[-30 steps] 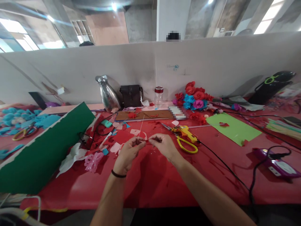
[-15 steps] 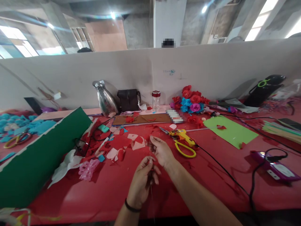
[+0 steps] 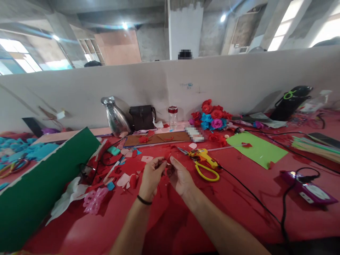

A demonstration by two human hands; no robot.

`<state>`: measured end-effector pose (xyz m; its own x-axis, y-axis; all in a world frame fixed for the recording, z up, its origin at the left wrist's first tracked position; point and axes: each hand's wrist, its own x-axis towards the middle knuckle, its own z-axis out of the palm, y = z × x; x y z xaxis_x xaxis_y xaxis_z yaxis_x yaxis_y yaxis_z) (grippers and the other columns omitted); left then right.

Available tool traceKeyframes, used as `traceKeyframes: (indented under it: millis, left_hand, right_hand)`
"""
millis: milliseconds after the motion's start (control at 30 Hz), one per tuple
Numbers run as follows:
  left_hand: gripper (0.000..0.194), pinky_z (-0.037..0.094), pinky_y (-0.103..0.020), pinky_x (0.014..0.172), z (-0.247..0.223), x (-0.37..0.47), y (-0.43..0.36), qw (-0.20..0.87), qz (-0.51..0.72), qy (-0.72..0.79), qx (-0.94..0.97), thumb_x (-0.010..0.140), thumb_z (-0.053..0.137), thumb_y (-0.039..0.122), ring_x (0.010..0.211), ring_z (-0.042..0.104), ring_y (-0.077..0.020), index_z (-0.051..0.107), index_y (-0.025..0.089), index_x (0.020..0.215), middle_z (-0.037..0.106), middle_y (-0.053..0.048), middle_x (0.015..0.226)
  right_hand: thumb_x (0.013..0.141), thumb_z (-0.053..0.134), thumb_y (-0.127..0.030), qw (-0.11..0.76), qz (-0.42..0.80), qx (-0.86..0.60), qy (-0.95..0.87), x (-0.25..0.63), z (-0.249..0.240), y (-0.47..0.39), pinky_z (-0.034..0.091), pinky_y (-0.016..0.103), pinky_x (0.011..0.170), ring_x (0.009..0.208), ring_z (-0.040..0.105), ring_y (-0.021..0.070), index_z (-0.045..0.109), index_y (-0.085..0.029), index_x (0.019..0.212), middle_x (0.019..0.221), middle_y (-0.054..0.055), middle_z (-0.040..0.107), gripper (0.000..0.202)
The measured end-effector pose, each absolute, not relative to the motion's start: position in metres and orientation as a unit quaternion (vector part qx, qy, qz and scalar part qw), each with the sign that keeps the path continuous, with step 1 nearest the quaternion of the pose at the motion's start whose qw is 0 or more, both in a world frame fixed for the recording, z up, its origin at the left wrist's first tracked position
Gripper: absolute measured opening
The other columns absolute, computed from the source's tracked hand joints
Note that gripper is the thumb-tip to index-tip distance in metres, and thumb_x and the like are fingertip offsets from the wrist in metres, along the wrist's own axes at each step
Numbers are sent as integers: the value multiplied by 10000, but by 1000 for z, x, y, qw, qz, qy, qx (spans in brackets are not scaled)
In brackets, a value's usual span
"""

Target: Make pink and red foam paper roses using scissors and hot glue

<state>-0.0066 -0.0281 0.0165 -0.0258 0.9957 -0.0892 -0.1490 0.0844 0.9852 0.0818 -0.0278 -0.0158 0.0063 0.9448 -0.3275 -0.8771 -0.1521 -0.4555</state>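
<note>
My left hand [image 3: 152, 177], with a black band at the wrist, is raised over the red table, its thumb and fingers pinched together. Close beside it on the right is my right hand [image 3: 181, 177], its fingers curled toward the left fingertips. A small red piece [image 3: 168, 156] shows between the two hands at the fingertips; which hand grips it is hard to tell. Right of my hands lies a yellow glue gun [image 3: 203, 156] over yellow-handled scissors [image 3: 207, 173]. Pink and red paper scraps [image 3: 123, 180] are scattered to the left.
A green board [image 3: 47, 187] stands at the left. Along the partition are a steel jug [image 3: 115, 117], a dark bag [image 3: 142, 117], a jar [image 3: 173, 117] and paper roses [image 3: 216, 115]. A green sheet [image 3: 257, 148] and a purple device [image 3: 309, 187] with cables lie right.
My left hand has moved up and left, level with my right hand. The thin strand between them no longer shows; a red piece now does. The view has shifted slightly.
</note>
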Motion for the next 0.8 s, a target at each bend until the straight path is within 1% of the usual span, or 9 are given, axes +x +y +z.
traceKeyframes:
  millis: [100, 200, 367, 500, 567, 633, 700, 767, 800]
  left_hand:
    - [298, 323, -158, 437, 19, -9, -24, 638, 518, 447, 355, 543, 760, 257, 449, 414, -31, 614, 130, 768, 537, 49, 575]
    - [337, 315, -139, 418, 18, -5, -24, 700, 508, 410, 290, 504, 790, 245, 428, 389, -11, 603, 133, 761, 513, 62, 566]
    - [346, 198, -141, 349, 10, -4, -11, 679, 489, 439, 327, 511, 793, 309, 348, 309, 6, 576, 139, 719, 477, 84, 507]
    - [315, 124, -164, 342, 5, -15, 3, 656, 449, 472, 380, 479, 799, 288, 311, 237, -1, 597, 128, 662, 386, 103, 383]
    - [304, 112, -170, 350, 1, -18, 6, 662, 427, 477, 390, 467, 802, 284, 313, 218, -2, 609, 128, 644, 348, 111, 360]
    - [299, 113, -173, 356, -3, -19, 7, 668, 410, 482, 393, 452, 805, 281, 321, 217, 1, 617, 127, 626, 363, 104, 375]
    - [278, 124, -176, 361, -8, -16, 7, 666, 398, 491, 396, 445, 802, 263, 326, 224, 3, 618, 128, 604, 400, 91, 399]
    - [235, 139, -179, 363, -12, -11, 8, 660, 395, 501, 396, 457, 789, 233, 326, 238, -1, 615, 132, 579, 429, 78, 408]
    - [210, 150, -181, 363, -14, -8, 9, 658, 395, 506, 394, 467, 779, 218, 327, 249, -6, 617, 133, 569, 442, 71, 408]
  right_hand:
    - [491, 816, -209, 665, 693, -273, -53, 81, -21, -24, 465, 218, 535, 549, 561, 104, 659, -197, 623, 622, -16, 674, 205]
    - [497, 807, -191, 676, 683, -274, -48, 82, -27, -20, 462, 219, 523, 533, 553, 100, 657, -209, 676, 611, -32, 664, 234]
    - [487, 787, -188, 699, 631, -328, -79, 78, -29, -22, 444, 228, 530, 545, 543, 100, 638, -208, 680, 640, -30, 648, 245]
    - [546, 744, -284, 666, 596, -404, -194, 92, -25, -32, 396, 238, 505, 518, 503, 104, 625, -201, 708, 633, -22, 621, 217]
    - [628, 668, -357, 641, 540, -468, -281, 120, -25, -35, 389, 253, 514, 521, 502, 119, 628, -202, 742, 630, -10, 616, 196]
    - [683, 607, -373, 625, 390, -554, -389, 161, -24, -34, 408, 277, 590, 619, 547, 154, 634, -209, 784, 700, 19, 642, 194]
    - [648, 641, -344, 547, 214, -669, -456, 205, -23, -28, 404, 298, 670, 773, 570, 198, 632, -212, 785, 830, 54, 662, 190]
    - [598, 684, -332, 401, 187, -751, -489, 240, -22, -19, 385, 301, 647, 740, 576, 213, 625, -203, 698, 764, 64, 659, 173]
    - [567, 710, -320, 376, 199, -755, -499, 251, -22, -14, 372, 293, 612, 678, 574, 205, 626, -203, 656, 695, 50, 652, 170]
